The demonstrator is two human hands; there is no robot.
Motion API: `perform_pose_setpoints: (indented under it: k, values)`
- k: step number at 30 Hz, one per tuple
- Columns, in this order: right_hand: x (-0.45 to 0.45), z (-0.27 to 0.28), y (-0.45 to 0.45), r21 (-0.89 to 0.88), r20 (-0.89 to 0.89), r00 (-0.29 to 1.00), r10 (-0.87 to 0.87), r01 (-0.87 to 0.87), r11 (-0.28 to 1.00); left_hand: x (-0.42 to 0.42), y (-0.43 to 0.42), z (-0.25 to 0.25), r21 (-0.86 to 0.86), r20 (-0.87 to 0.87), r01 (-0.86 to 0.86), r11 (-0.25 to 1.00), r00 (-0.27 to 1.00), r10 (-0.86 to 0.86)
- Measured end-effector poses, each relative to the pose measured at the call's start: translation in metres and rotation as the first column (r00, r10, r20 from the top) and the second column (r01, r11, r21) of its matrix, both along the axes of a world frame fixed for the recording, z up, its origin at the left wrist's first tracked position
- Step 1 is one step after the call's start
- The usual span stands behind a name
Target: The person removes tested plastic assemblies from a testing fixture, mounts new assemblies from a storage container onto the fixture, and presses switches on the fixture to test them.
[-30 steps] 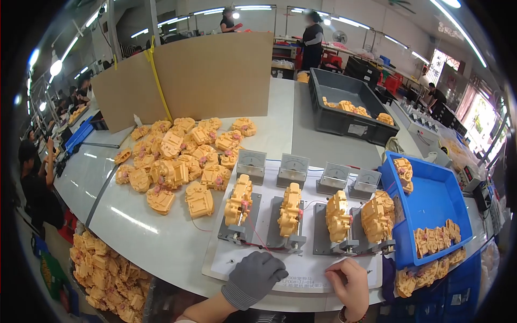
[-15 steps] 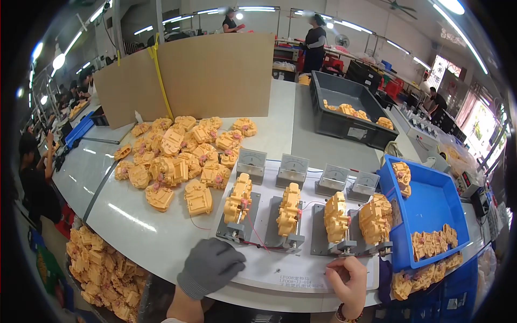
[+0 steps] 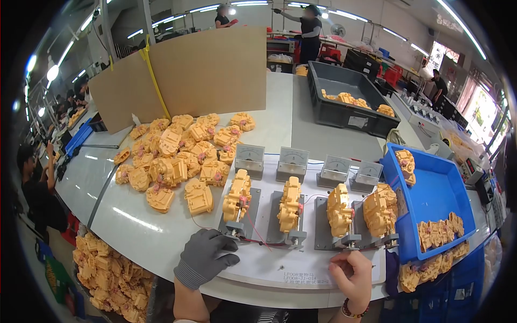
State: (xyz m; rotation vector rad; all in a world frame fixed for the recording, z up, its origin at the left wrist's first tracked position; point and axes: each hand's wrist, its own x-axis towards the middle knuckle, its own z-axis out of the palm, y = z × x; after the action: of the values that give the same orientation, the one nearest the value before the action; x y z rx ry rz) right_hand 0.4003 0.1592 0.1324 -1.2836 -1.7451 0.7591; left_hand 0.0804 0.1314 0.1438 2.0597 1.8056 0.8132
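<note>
Four yellow plastic gearbox housings stand upright in grey test fixtures on a white board (image 3: pixel 301 269): a first housing (image 3: pixel 237 196), a second housing (image 3: pixel 290 204), a third housing (image 3: pixel 339 210) and a fourth housing (image 3: pixel 380 210). My left hand (image 3: pixel 207 257), in a grey glove, rests just below the first fixture (image 3: pixel 249 215). Its fingers are slightly apart, with nothing visible in them. My right hand (image 3: pixel 353 277) is bare, below the third fixture (image 3: pixel 323 226). Its fingers are loosely curled, thumb and forefinger apart, holding nothing visible. Thin red wires run by the housings.
Analog meters (image 3: pixel 292 163) line the board's back edge. Loose housings (image 3: pixel 172 156) are piled at left. A blue bin (image 3: pixel 431 199) at right and a dark grey bin (image 3: pixel 344 102) behind hold more. A full crate (image 3: pixel 113 280) sits low left. A cardboard panel (image 3: pixel 210 70) stands behind.
My left hand has moved slightly up, nearer the first fixture, its fingers more spread. My right thumb and forefinger have parted. The view has shifted slightly. A distant person has raised an arm.
</note>
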Motion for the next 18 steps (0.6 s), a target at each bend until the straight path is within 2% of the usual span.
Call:
perform_pose_setpoints:
  k: [5, 8, 11, 14, 15, 18]
  values:
    - [0.000, 0.000, -0.001, 0.025, 0.021, 1.000, 0.011, -0.012, 1.000, 0.004, -0.004, 0.001, 0.006, -0.017, -0.026, 1.000, 1.000, 0.026]
    - [0.002, -0.002, -0.001, 0.027, 0.019, 1.000, 0.025, -0.026, 0.999, 0.006, -0.006, -0.002, 0.081, -0.014, -0.028, 0.996, 0.999, 0.029]
    - [0.004, -0.001, 0.000, 0.040, 0.027, 0.998, 0.053, -0.054, 0.998, 0.029, -0.013, -0.003, 0.142, -0.198, -0.156, 0.977, 0.963, 0.183]
    - [0.004, 0.002, 0.000, 0.034, 0.034, 0.997, 0.067, -0.068, 0.997, 0.050, -0.017, -0.003, 0.184, -0.281, -0.151, 0.971, 0.939, 0.199]
    - [0.004, 0.001, 0.000, 0.033, 0.033, 0.997, 0.065, -0.066, 0.997, 0.057, -0.017, 0.001, 0.174, -0.323, -0.090, 0.981, 0.936, 0.143]
    - [0.003, 0.004, -0.001, 0.026, 0.054, 0.996, 0.066, -0.067, 0.997, 0.075, -0.015, 0.002, 0.128, -0.281, 0.065, 0.990, 0.959, -0.026]
